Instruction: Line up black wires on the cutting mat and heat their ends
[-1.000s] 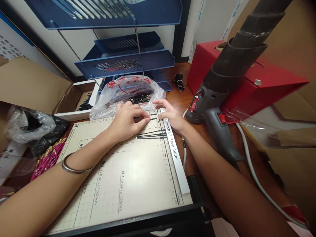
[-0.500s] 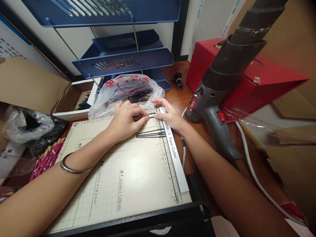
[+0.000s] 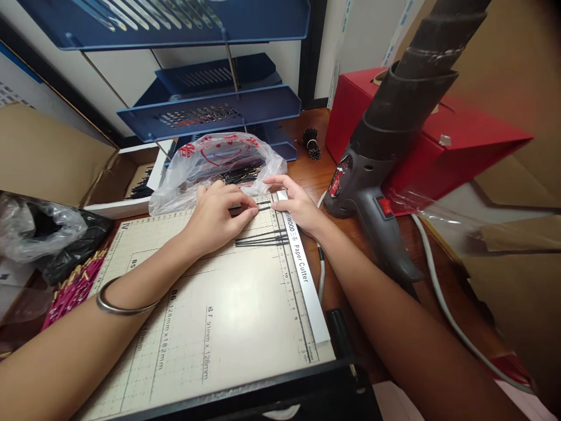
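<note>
Black cord (image 3: 265, 208) near far edge of paper cutter (image 3: 249, 310), one end pinched in left hand (image 3: 219, 215), other by thumb of right hand (image 3: 298, 206), index finger spread away, grip there unclear. More black cords (image 3: 259, 241) lying nearer, ends by white guard strip (image 3: 307, 275).

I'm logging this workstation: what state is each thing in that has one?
Left hand: pinching cords
Right hand: thumb and forefinger apart
Cutter: flat, blade position unclear
Loose cords: laid side by side
Bag: crumpled, cords inside
Bundle: banded
White box: open
Grey tool: tilted, power unclear
Blue trays: stacked
</note>
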Available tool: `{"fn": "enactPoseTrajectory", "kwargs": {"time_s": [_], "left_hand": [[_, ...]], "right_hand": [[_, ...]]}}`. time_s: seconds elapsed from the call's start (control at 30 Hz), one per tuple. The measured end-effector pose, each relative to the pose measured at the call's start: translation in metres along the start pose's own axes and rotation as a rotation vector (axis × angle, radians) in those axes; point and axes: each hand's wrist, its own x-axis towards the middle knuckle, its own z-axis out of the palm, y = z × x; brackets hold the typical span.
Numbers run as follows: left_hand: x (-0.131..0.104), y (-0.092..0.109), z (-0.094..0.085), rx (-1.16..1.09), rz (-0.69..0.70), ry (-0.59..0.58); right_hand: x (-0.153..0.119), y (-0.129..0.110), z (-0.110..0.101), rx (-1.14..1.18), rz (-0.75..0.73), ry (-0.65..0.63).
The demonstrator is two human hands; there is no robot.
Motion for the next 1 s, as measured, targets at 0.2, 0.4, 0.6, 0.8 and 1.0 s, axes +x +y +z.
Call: {"fn": "enactPoseTrajectory", "kwargs": {"time_s": [0.2,0.4,0.6,0.8,1.0], "left_hand": [[0.0004,-0.0011,0.0008,0.000,0.004,0.016],[0.0011,-0.0021,0.0030,-0.001,-0.006,0.022],[0.0030,-0.0029,0.0032,0.001,-0.002,0.016],[0.0021,-0.0014,0.0024,-0.001,-0.005,0.047],[0.0019,0.0004,0.0017,-0.003,-0.011,0.035]], "right_hand": [[0.0003,-0.0001,-0.0007,-0.033,-0.021,-0.018],[0.0013,0.0031,-0.0014,-0.051,-0.056,-0.033],[0.0009,0.0021,-0.0009,-0.037,-0.038,-0.025],[0.0011,0.0011,0.0015,-0.051,-0.033,-0.022],[0.0018,0.0014,0.0012,-0.040,-0.045,-0.006]]}}
